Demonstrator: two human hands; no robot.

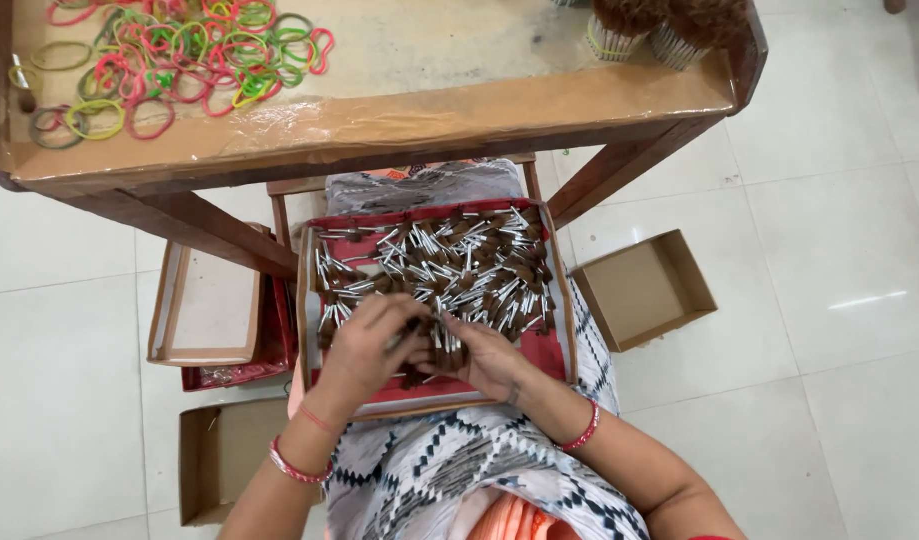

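A red tray [549, 350] rests on my lap and holds several small brown brush heads with silver metal ferrules [459, 265]. My left hand [364, 350] and my right hand [489, 358] meet at the tray's near edge. Both are closed around a small bunch of these brush pieces [439, 340], held between the fingers of the two hands. Each wrist carries red bangles.
A wooden table [379, 125] stands in front, with several coloured rubber bands [179, 60] at its left and bundled brown brushes [659, 30] at its right. Open cardboard boxes sit on the tiled floor: one right [644, 290], one lower left [224, 455], a flat tray [209, 305] left.
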